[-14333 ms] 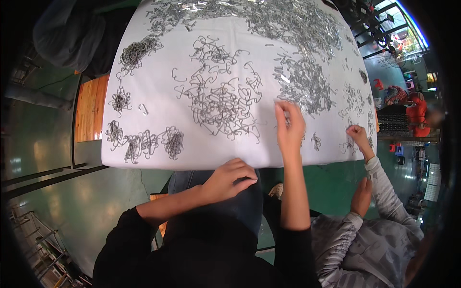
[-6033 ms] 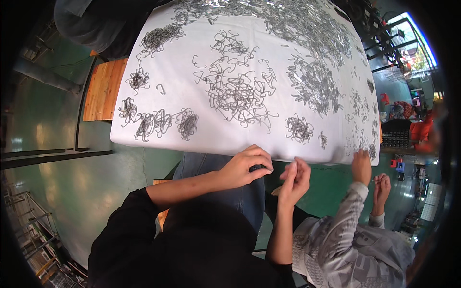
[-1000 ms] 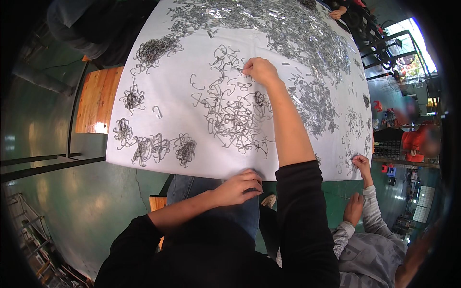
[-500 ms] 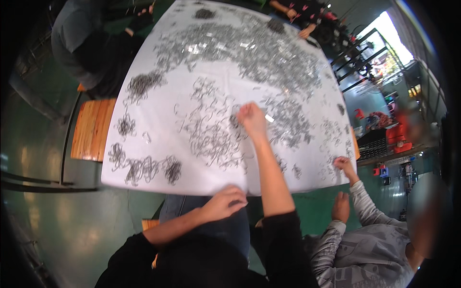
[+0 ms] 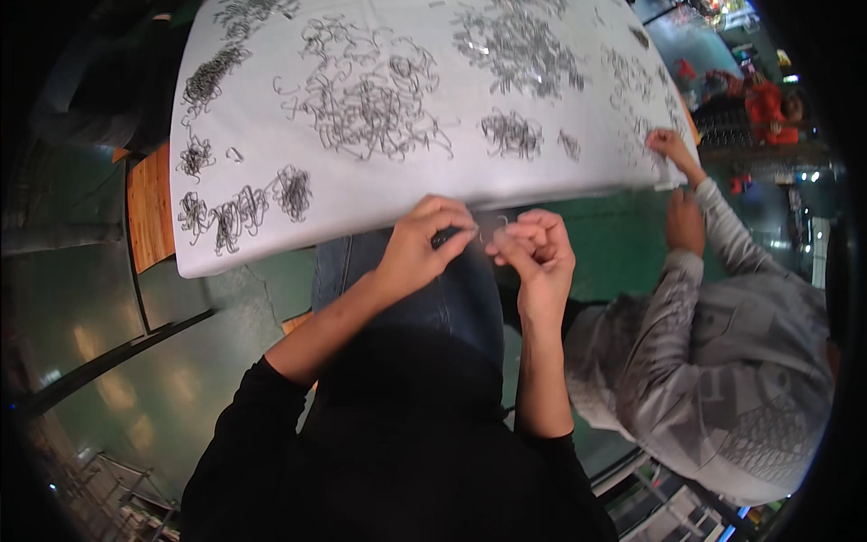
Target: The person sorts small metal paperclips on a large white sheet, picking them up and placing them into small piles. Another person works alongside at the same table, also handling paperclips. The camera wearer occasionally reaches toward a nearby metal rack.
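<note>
Just off the table's near edge, over my lap, my two hands are close together with a small gap between. My left hand [image 5: 423,242] pinches a small dark piece [image 5: 442,238], mostly covered by the fingers. The fingertips of my right hand [image 5: 540,257] are closed on a thin curved wire piece [image 5: 504,219], blurred and partly hidden. Beyond them on the white-covered table [image 5: 379,194] lies a loose spread of bent dark wire pieces [image 5: 366,108]. Right of it is a smaller wire clump [image 5: 510,134], with a pile of small grey pieces [image 5: 524,50] behind.
Several wire clumps [image 5: 291,191] lie along the table's left side. At the right, a person in a grey top [image 5: 722,361] has one hand [image 5: 673,149] at the table's right edge, near scattered small pieces [image 5: 628,81]. A wooden bench [image 5: 149,208] stands to the left.
My right hand has come back from the pieces on the table to beside my left hand, now with a curved wire piece. The view has tilted down towards my lap.
</note>
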A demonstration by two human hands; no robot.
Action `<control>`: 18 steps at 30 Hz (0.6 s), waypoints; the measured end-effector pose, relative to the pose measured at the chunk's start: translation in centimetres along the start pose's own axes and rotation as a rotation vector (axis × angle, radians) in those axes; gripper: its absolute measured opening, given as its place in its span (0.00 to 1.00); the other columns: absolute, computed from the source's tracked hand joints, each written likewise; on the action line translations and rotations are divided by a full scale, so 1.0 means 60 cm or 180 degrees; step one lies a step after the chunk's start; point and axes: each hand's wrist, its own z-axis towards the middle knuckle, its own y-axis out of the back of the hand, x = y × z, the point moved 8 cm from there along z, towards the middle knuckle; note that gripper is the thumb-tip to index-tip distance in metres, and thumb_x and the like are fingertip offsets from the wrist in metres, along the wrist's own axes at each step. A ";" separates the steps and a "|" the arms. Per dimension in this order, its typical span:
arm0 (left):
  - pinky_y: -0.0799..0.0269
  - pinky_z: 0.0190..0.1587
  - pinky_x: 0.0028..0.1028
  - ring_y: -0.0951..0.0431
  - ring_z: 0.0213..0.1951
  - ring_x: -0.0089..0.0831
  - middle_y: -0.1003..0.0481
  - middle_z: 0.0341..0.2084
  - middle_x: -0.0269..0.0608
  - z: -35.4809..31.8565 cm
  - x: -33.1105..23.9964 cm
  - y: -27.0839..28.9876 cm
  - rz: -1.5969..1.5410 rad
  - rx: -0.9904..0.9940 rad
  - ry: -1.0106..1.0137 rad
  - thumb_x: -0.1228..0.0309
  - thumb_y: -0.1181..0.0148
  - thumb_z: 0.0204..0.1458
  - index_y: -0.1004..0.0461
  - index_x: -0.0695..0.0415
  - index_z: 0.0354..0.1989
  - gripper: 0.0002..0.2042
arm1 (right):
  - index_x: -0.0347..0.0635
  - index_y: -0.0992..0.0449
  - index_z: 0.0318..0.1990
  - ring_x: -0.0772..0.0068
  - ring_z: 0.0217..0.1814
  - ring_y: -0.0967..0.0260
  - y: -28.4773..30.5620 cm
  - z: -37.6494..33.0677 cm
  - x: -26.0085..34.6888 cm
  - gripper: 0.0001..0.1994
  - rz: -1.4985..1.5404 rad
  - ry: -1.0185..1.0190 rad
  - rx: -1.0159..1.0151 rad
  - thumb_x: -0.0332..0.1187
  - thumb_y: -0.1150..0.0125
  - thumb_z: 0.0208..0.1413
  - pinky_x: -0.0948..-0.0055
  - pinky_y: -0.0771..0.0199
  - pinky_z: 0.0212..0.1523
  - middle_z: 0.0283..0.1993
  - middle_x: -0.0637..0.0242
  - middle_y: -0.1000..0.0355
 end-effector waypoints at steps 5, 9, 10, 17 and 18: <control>0.28 0.44 0.29 0.24 0.42 0.34 0.25 0.37 0.40 0.001 -0.020 -0.009 0.0051 0.0098 0.0047 0.79 0.35 0.47 0.21 0.60 0.35 0.07 | 0.37 0.32 0.42 0.72 0.32 0.24 0.010 -0.018 -0.011 0.13 0.0205 -0.0033 -0.0239 0.17 0.37 0.51 0.79 0.25 0.32 0.34 0.62 0.25; 0.28 0.43 0.30 0.24 0.42 0.34 0.24 0.37 0.39 0.002 -0.024 -0.018 0.0094 0.0158 0.0060 0.79 0.35 0.46 0.21 0.59 0.35 0.07 | 0.36 0.33 0.41 0.72 0.32 0.24 0.017 -0.020 -0.007 0.12 0.0151 0.0140 -0.0488 0.17 0.37 0.51 0.78 0.24 0.34 0.34 0.62 0.25; 0.28 0.43 0.30 0.24 0.42 0.34 0.24 0.37 0.39 0.002 -0.026 -0.021 0.0119 0.0174 0.0035 0.79 0.34 0.45 0.21 0.59 0.35 0.07 | 0.36 0.33 0.40 0.73 0.32 0.24 0.020 -0.024 -0.006 0.12 0.0170 0.0208 -0.0582 0.17 0.37 0.51 0.78 0.23 0.34 0.34 0.61 0.26; 0.28 0.44 0.28 0.24 0.42 0.33 0.23 0.37 0.42 0.044 -0.044 -0.017 0.0278 0.0324 -0.0498 0.77 0.35 0.47 0.21 0.61 0.36 0.07 | 0.34 0.33 0.38 0.73 0.35 0.24 0.017 -0.061 0.027 0.11 -0.0780 0.1560 -0.0864 0.16 0.37 0.52 0.77 0.22 0.39 0.35 0.57 0.25; 0.28 0.44 0.28 0.24 0.42 0.33 0.23 0.37 0.42 0.065 -0.037 -0.011 0.0370 0.0329 -0.0579 0.75 0.35 0.48 0.21 0.61 0.37 0.07 | 0.34 0.33 0.37 0.73 0.35 0.24 0.020 -0.064 0.029 0.11 -0.0729 0.1671 -0.0869 0.15 0.37 0.51 0.76 0.21 0.39 0.34 0.56 0.25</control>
